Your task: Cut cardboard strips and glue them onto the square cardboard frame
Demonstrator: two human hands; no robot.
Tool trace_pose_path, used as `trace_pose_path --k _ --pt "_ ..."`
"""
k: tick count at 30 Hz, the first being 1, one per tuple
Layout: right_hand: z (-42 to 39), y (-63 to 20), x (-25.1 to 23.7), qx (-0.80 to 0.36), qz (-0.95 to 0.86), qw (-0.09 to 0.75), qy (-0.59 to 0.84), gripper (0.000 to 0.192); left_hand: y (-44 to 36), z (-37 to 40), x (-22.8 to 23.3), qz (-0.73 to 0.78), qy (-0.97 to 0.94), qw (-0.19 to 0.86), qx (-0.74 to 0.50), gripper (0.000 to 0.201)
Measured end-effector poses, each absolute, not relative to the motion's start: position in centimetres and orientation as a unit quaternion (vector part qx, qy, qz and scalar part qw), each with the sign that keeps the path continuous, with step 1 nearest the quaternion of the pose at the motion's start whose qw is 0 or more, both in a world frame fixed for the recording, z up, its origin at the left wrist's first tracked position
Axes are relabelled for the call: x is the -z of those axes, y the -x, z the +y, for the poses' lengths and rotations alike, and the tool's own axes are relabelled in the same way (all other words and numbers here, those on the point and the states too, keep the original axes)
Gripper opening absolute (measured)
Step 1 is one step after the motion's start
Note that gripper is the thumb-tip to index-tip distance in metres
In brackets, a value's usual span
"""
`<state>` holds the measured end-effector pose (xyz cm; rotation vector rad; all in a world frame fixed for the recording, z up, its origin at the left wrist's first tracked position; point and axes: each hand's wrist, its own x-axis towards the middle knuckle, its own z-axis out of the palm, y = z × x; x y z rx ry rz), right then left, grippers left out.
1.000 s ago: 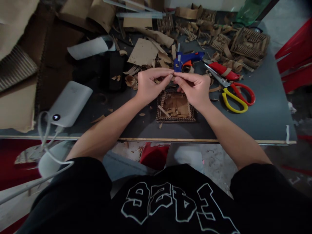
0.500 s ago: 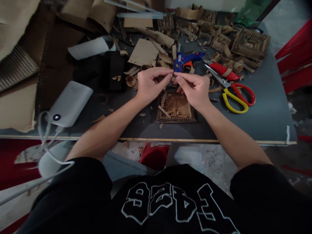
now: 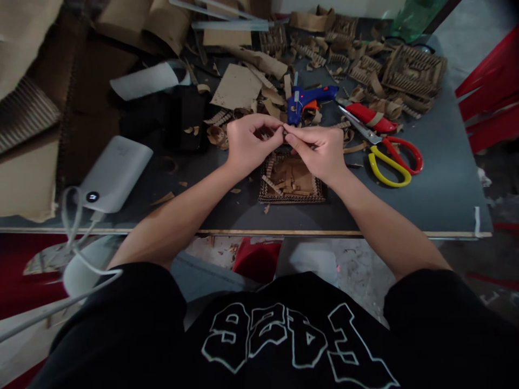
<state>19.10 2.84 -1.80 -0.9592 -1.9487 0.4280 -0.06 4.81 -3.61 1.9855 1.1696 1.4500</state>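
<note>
My left hand and my right hand meet fingertip to fingertip over the table, both closed in a pinch. Whatever sits between the fingertips is too small and too covered to name. Just below them lies a square corrugated cardboard tray with ridged walls and loose strips of cardboard inside; the hands partly cover its far edge. A blue glue gun with an orange trigger rests right behind the fingertips. To the right of my right hand are scissors with one yellow and one red handle.
Corrugated scraps and small cardboard pieces crowd the back right. A red-handled tool lies by the scissors. At left are a white power bank with a cable, a black phone-like slab and large cardboard sheets. Clear glue sticks lie behind.
My joined fingertips have shifted slightly left and toward me, and the right hand's fingers have straightened a little. The things on the table stay in place; the view has moved slightly.
</note>
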Motion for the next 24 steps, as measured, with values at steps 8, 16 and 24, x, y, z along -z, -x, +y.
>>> trace_pose_path --k 8,16,24 --pt "2.8 -19.1 1.6 -0.157 -0.762 0.473 0.412 0.042 0.3 5.3 3.2 0.357 -0.744 0.218 -0.521 0.028" --pt "2.7 -19.2 1.4 -0.139 -0.785 0.466 0.384 0.036 0.4 5.7 3.3 0.323 -0.733 0.258 -0.54 0.029" --pt "2.7 -19.1 1.5 -0.173 -0.777 0.47 0.381 0.039 0.9 6.5 3.5 0.296 -0.732 0.288 -0.542 0.027"
